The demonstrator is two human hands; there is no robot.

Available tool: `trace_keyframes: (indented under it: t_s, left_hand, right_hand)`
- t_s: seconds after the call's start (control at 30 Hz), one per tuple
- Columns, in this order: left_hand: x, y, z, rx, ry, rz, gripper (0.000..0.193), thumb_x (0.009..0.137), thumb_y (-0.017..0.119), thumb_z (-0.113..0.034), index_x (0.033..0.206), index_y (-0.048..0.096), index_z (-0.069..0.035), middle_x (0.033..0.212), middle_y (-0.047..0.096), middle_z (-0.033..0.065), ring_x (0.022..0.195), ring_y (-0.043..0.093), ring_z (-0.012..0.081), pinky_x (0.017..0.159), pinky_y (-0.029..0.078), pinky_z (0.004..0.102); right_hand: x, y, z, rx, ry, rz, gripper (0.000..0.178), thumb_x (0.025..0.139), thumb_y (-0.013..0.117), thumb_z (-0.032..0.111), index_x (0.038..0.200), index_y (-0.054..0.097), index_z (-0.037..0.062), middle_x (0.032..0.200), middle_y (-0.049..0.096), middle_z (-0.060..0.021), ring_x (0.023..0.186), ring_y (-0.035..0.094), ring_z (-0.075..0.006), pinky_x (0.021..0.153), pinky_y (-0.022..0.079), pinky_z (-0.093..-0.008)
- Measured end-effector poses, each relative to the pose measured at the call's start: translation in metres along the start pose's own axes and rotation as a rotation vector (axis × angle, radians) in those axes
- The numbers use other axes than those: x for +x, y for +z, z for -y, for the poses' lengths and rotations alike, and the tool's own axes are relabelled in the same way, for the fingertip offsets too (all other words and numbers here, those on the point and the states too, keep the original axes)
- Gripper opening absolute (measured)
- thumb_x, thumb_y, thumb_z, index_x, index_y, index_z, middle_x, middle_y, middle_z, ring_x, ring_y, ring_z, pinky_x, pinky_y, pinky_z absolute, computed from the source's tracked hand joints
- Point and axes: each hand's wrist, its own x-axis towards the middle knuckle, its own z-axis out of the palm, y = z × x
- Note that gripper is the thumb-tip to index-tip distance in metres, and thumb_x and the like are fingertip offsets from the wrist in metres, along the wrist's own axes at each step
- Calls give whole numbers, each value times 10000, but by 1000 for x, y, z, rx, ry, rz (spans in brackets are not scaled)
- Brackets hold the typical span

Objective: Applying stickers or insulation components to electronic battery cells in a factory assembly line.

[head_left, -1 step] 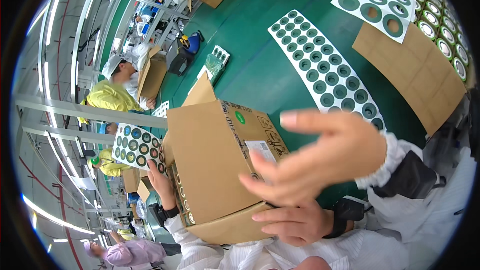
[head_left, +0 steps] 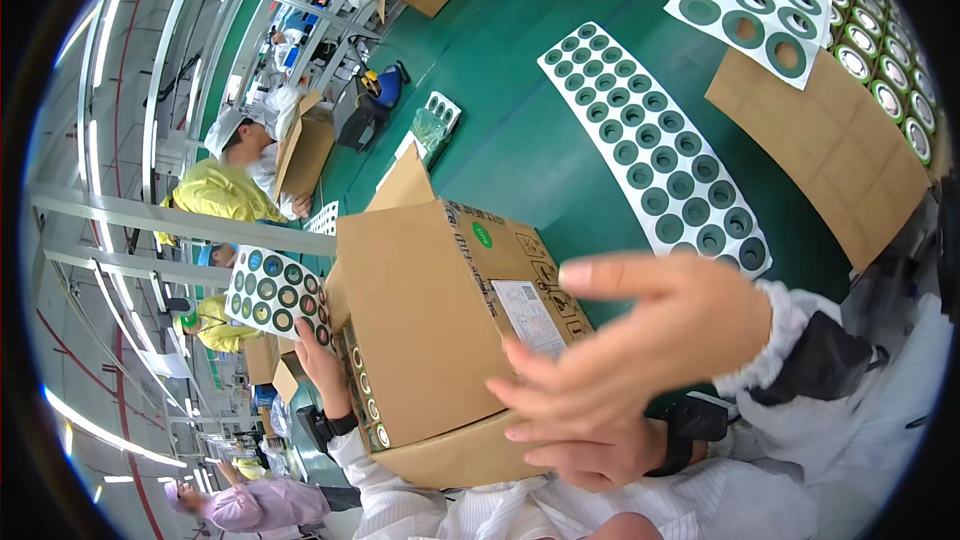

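My left hand (head_left: 322, 370) is closed on the edge of a white sheet of dark green ring stickers (head_left: 262, 302), thumb on top, left of an open cardboard box (head_left: 415, 325). Cylindrical metal-ended cells (head_left: 366, 388) show along the box's left opening, beneath its raised flap. Against the box's near side rests my right hand (head_left: 590, 455), fingers extended and slightly apart, partly covered by another hand. That larger, blurred hand (head_left: 640, 335), seemingly a co-worker's, reaches in from the right with its fingers spread beside the printed label (head_left: 528, 315). Both my wrists carry black straps.
A long sheet of green ring stickers (head_left: 655, 145) lies on the green table (head_left: 490, 110). At the far right, another sticker sheet (head_left: 750, 0) overlaps a cardboard panel (head_left: 820, 150) beside green-wrapped cells (head_left: 885, 60). A tape dispenser (head_left: 375, 105) stands farther back. Co-workers are at the left.
The larger hand has shifted slightly down, uncovering more of the box's white label. My left hand and the sticker sheet look almost unmoved.
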Motion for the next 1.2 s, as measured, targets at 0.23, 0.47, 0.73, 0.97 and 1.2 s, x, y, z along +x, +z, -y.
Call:
trace_keyframes:
  t_s: [0.23,0.47,0.73,0.97,1.2]
  left_hand:
    - [6,22,-41,-170,-289,-75,468,975,388,-330,1213,465,66,1199,546,112,1053,533,179,895,412,299]
    - [5,33,-56,-57,-277,-138,435,953,443,-375,1049,590,23,985,612,49,855,526,102,741,409,244]
    - [3,25,-45,-254,-244,-114,423,973,404,-330,1073,577,42,1010,605,53,880,526,109,766,414,254]
    - [2,24,-43,-214,-140,-107,414,984,370,-297,1106,540,60,1068,591,101,968,521,173,870,384,277]
    - [5,26,-42,-198,-41,-89,402,981,364,-273,1129,527,64,1089,589,142,988,534,220,886,383,305]
  right_hand:
    - [41,4,41,-747,-330,98,149,672,558,215,733,534,349,781,479,162,849,488,-56,883,420,-338]
    - [11,32,-1,-602,-185,-159,218,595,680,276,659,535,425,799,479,90,888,504,-169,810,448,-363]
    - [28,18,16,-933,-429,283,232,540,586,433,748,619,336,713,445,88,823,492,-103,861,399,-366]
    - [-7,34,8,-807,-261,-30,262,736,516,4,969,621,61,1211,496,-169,1164,425,-379,982,335,-452]
    - [-21,69,44,-1177,-467,40,350,628,587,7,936,677,146,1112,518,-79,1006,462,-292,881,379,-426]
